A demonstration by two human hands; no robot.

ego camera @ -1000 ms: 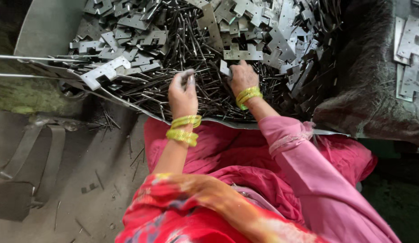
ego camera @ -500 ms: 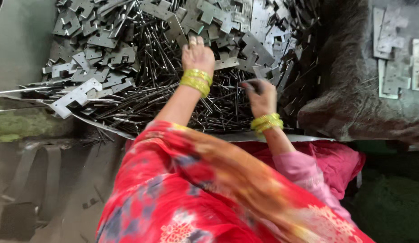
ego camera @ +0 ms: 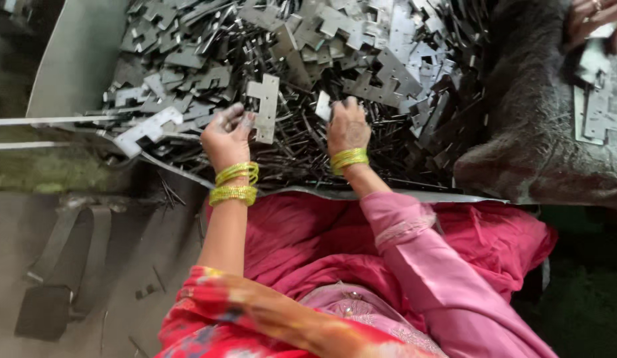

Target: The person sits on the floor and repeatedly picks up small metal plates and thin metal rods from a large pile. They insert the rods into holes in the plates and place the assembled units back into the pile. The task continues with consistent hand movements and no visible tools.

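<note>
- Grey sheet-metal tray (ego camera: 69, 66) fills the upper view, heaped with flat stamped metal plates (ego camera: 388, 59) and thin dark rods (ego camera: 295, 146); a dusty floor (ego camera: 109, 265) lies below to the left, and a dark cloth (ego camera: 534, 132) covers the right side.
- Left hand (ego camera: 227, 136) is closed in a pinch on one notched plate (ego camera: 265, 109), which stands upright above the pile, gripped at its lower edge by thumb and fingers.
- Right hand (ego camera: 348, 126) is curled narrow around a small pale plate (ego camera: 323, 106), fingertips pressed on its edge, just beside the rods.
- Yellow-green bangles (ego camera: 235, 184) sit on both wrists.
- My judgement: these plates look stiff, thin and fairly light singly, but their cut edges and corners are probably sharp, and the surface may be slick.
- Best hold seems to be across the flat faces near a broad end, not along the notches.
- Another person's hand (ego camera: 593, 20) rests at the top right on more plates, well apart.
</note>
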